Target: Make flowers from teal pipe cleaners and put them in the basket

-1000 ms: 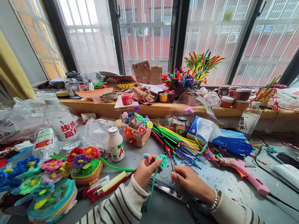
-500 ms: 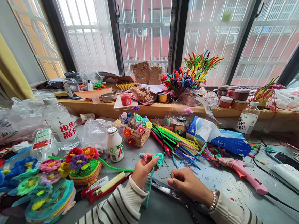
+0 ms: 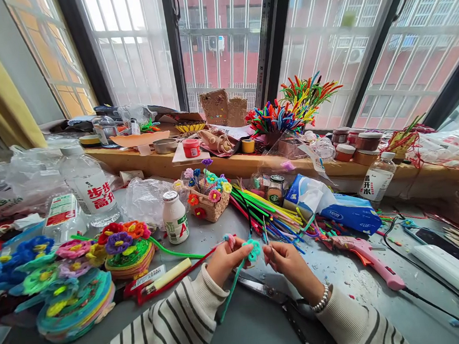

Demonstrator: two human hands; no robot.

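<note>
My left hand [image 3: 228,258] is closed on a teal pipe-cleaner flower [image 3: 254,251], pinched between thumb and fingers. From the flower a long teal stem [image 3: 233,292] hangs down toward the table. A small pink and blue fuzzy bit [image 3: 229,238] shows at the top of the same hand. Close by on the right, my right hand [image 3: 285,260] pinches a thin pointed metallic thing [image 3: 265,231] that sticks upward; its exact kind is unclear. Below both hands, large scissors [image 3: 263,289] lie on the grey table, their handles partly behind my right wrist.
Finished pipe-cleaner flowers [image 3: 44,274] crowd the left. Ahead stand a small white bottle [image 3: 175,217], a flower basket [image 3: 212,207] and a pile of pipe cleaners [image 3: 269,211]. To the right lie a pink glue gun [image 3: 371,261], its cord and a blue tissue pack [image 3: 346,215].
My right hand has risen slightly, and a pointed metallic thing now stands up from its fingers. The thin gold loop between the hands no longer shows. The teal flower has shifted slightly right.
</note>
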